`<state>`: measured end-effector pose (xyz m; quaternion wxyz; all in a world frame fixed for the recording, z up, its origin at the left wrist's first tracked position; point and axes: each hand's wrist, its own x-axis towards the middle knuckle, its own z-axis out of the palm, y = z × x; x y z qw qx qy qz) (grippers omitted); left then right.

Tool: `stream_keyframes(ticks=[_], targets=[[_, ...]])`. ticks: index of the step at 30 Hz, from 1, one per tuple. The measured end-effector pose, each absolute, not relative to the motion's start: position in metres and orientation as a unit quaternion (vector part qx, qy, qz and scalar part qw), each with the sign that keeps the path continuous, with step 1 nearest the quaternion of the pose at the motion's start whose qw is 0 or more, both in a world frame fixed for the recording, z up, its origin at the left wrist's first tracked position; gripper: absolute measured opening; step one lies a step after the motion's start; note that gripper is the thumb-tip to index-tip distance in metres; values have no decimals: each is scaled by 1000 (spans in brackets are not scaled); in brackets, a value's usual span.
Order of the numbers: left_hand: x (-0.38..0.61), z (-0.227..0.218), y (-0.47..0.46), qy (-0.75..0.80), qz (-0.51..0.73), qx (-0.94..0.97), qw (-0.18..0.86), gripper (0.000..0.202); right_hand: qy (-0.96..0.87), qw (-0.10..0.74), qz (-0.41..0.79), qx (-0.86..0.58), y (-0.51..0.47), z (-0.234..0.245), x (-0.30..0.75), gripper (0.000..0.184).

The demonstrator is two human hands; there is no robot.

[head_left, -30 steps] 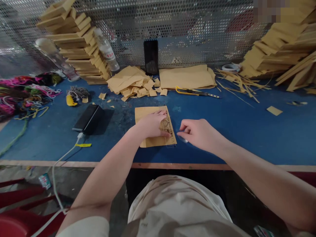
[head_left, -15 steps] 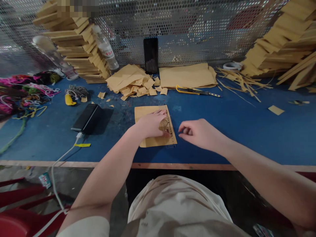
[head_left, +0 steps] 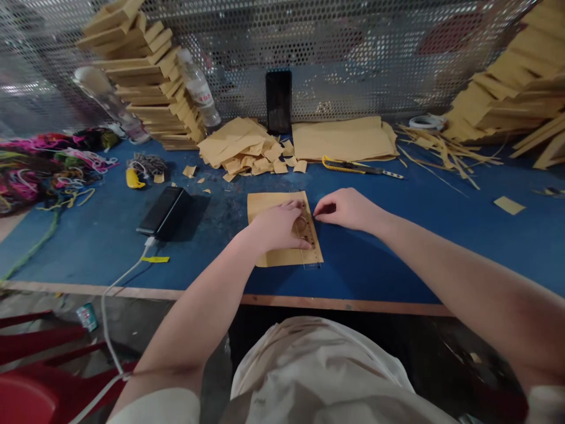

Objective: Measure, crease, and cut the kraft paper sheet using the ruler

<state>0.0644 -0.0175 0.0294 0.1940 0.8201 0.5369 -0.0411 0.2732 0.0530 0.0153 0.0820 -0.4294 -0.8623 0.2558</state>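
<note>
A brown paper piece (head_left: 276, 257) lies on the blue table with a clear plastic ruler (head_left: 314, 250) along its right side. My left hand (head_left: 282, 227) lies over both, fingers spread, pressing the ruler onto the paper. At the paper's right edge is my right hand (head_left: 346, 209), its thumb and forefinger brought together; what is between the fingertips, if anything, I cannot make out. Behind the paper lies a yellow and black utility knife (head_left: 362, 167).
Brown paper scraps (head_left: 242, 147) and stacked flat paper (head_left: 344, 138) lie at the back, near a propped black phone (head_left: 279, 101). Folded paper stacks rise at left (head_left: 150, 88) and right (head_left: 507, 82). A cabled black device (head_left: 162, 211) sits left, beyond it coloured yarn (head_left: 39, 168).
My right hand has moved away from me and inward to the paper's right edge, its fingertips closing together. My left hand still presses the ruler. The whole view has shifted slightly.
</note>
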Motion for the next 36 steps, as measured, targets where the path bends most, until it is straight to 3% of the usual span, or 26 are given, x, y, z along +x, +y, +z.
stream_keyframes(ticks=[10,16,25,30,36], targets=[[64,25,-18,542,-49,817,189,100,-868,46,239,-432,94,26,251,4],[64,25,-17,538,-57,818,193,99,-888,71,203,-407,128,18,246,2],[63,25,-18,530,-50,829,169,102,-884,206,68,-413,125,-7,248,20],[59,26,-18,521,-36,838,156,94,-913,174,-27,-367,102,-13,270,35],[40,26,-17,543,-12,824,164,88,-929,169,-10,-328,69,-12,284,32]])
